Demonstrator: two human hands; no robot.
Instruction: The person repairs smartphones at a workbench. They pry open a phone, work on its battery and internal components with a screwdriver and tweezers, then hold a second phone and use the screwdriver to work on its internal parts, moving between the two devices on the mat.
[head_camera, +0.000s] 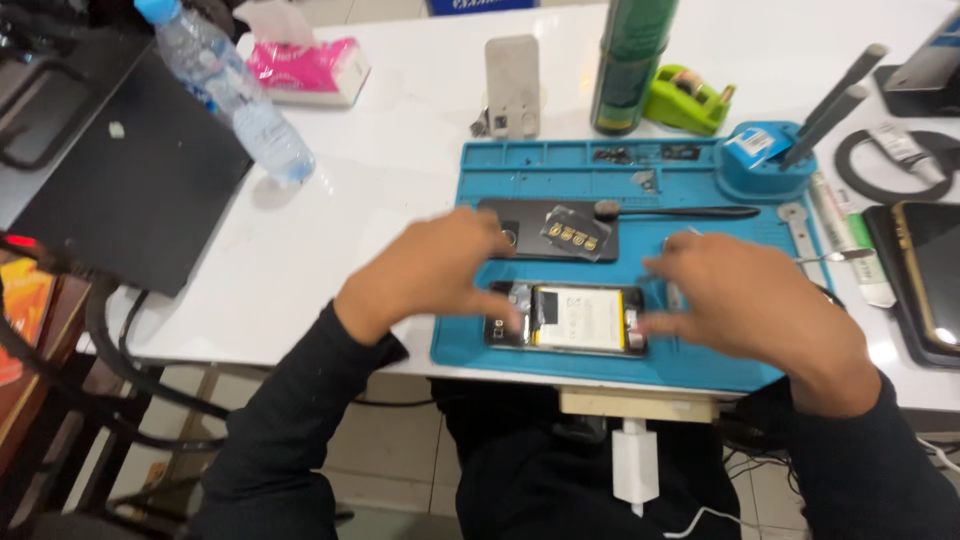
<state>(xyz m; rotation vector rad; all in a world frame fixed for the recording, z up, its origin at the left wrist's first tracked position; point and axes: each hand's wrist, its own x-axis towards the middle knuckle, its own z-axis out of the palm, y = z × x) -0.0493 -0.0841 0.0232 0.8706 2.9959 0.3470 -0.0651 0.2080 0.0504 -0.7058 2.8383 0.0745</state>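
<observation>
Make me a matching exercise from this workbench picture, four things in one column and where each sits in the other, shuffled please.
Things:
1. opened phone
2. water bottle
3. tape dispenser
4. tissue pack

Places:
A. right of the green spray can
B. on the blue mat, between both hands
C. behind the bottle, far left
D. lying beside the black laptop

Pairs: 1-B, 2-D, 3-A, 4-C

Pink tissue package (305, 66), rectangular, white tissue standing out of its top: far left of white table, just beside clear water bottle. Bottle's label (212, 92): a blue and white band around its middle. Blue and white label (757, 142), tilted, on top of blue round holder at mat's far right corner. Dark glossy screen (935, 275), gold-edged, at right table edge; unlit.
</observation>
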